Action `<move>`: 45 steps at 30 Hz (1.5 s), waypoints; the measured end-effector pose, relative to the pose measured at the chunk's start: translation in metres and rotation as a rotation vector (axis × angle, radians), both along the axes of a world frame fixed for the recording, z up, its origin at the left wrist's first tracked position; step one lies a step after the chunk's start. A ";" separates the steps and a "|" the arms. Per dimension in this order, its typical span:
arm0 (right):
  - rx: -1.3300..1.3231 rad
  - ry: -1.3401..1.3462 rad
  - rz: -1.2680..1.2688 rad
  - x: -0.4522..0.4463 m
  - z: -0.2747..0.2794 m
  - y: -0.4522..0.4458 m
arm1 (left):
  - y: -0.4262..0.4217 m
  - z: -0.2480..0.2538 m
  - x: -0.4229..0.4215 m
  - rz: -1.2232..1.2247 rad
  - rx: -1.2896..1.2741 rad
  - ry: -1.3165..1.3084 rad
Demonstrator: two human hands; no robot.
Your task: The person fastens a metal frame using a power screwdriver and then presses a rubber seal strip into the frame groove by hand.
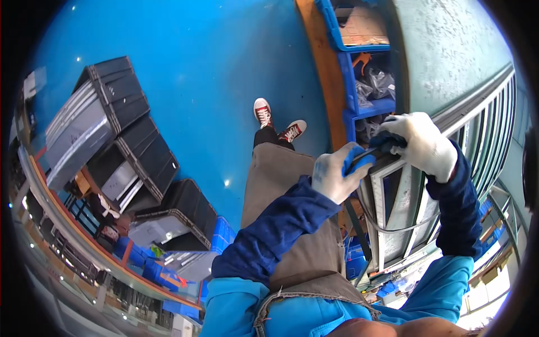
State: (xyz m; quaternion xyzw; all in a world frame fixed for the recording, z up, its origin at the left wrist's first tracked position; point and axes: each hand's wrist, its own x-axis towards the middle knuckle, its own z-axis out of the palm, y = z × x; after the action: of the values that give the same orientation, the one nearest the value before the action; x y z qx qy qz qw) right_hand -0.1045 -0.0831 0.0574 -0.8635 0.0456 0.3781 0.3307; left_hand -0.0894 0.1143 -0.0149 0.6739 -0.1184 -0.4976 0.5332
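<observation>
My left hand (341, 172), in a white glove with blue fingers, is closed in a pinch near the corner of a pale metal frame (377, 222). My right hand (422, 141), gloved the same way, is closed beside it, with its fingers curled over the corner. Between the two hands runs a short stretch of dark, thin strip (365, 155); the gloves hide most of it. A grey flexible strip (396, 230) loops down below the hands and across the frame. Several similar frames (487, 126) stand side by side to the right.
A mottled pale green work surface (455, 50) lies at the upper right. Blue bins (349, 84) with plastic bags sit along a wooden edge (324, 67). Black crates (126, 95) holding grey panels stand on the left of the blue floor (196, 73).
</observation>
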 end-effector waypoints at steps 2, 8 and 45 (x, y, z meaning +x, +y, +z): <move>-0.039 0.030 0.023 0.002 -0.002 0.004 | 0.003 -0.001 0.002 -0.002 -0.010 -0.021; 0.229 0.035 -0.215 -0.019 -0.015 -0.011 | 0.021 -0.005 -0.007 0.055 -0.127 0.265; -0.039 -0.505 -0.052 -0.024 -0.025 -0.011 | 0.003 0.003 -0.034 0.293 0.068 -0.026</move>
State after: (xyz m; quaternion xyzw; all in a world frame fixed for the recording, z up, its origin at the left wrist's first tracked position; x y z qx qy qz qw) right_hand -0.1282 -0.0938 0.0327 -0.9353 -0.0090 0.1410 0.3243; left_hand -0.1234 0.1177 -0.0119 0.7080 -0.0087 -0.4095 0.5753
